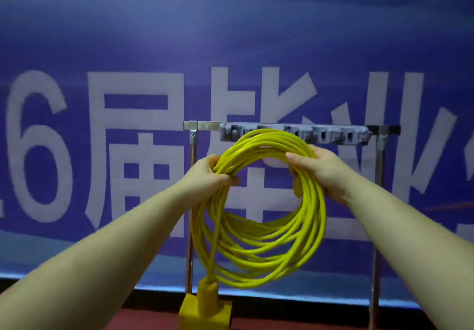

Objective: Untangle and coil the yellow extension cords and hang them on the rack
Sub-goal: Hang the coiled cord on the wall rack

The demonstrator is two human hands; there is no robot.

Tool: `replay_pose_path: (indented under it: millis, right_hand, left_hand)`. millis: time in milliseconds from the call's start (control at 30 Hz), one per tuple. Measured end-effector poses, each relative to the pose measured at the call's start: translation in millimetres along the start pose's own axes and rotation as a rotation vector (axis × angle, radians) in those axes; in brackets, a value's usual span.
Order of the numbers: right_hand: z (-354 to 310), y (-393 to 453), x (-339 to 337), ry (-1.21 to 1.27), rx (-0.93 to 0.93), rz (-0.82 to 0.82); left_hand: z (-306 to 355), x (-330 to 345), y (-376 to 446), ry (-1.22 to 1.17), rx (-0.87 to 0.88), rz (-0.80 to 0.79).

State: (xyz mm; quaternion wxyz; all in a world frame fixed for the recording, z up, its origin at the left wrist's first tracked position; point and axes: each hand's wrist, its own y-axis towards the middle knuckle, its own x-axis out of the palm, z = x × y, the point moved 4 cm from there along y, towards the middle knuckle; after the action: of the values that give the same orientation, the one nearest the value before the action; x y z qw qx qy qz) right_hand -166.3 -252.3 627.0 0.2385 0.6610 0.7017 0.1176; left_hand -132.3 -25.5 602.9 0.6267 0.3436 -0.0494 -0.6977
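A coiled yellow extension cord (259,250) hangs as a large loop between both hands, in front of the rack. My left hand (207,173) grips the coil's upper left side. My right hand (323,170) grips its upper right side. The coil's top reaches the grey hook strip (333,136) on the metal rack's top bar (202,126); whether it rests on a hook I cannot tell. The cord's yellow plug block (205,306) dangles below the coil at the bottom of the view.
The rack stands on two chrome posts, the left post (191,201) and the right post (378,201). Behind it hangs a blue banner (128,47) with large white characters. Dark red floor (282,317) shows below.
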Motion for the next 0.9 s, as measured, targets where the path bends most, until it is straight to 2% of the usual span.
replay_pose_path:
  millis: [200,400,633,767,900]
  right_hand:
    - [-26,62,-1,-0.08,-0.111,0.085]
    - [-21,130,5,-0.16,-0.157,0.118]
    - [-6,197,7,-0.301,-0.152,0.207]
    - [-11,215,10,-0.552,-0.193,0.256]
    - [-9,220,13,-0.69,-0.211,0.189]
  left_hand:
    - [22,-27,56,0.009,0.116,0.117]
    - [12,-51,115,0.013,0.153,0.188]
    - [-10,-69,182,0.083,0.189,0.178]
    - [-20,-73,207,0.069,0.195,0.154]
    - [-35,-69,220,0.043,0.17,0.111]
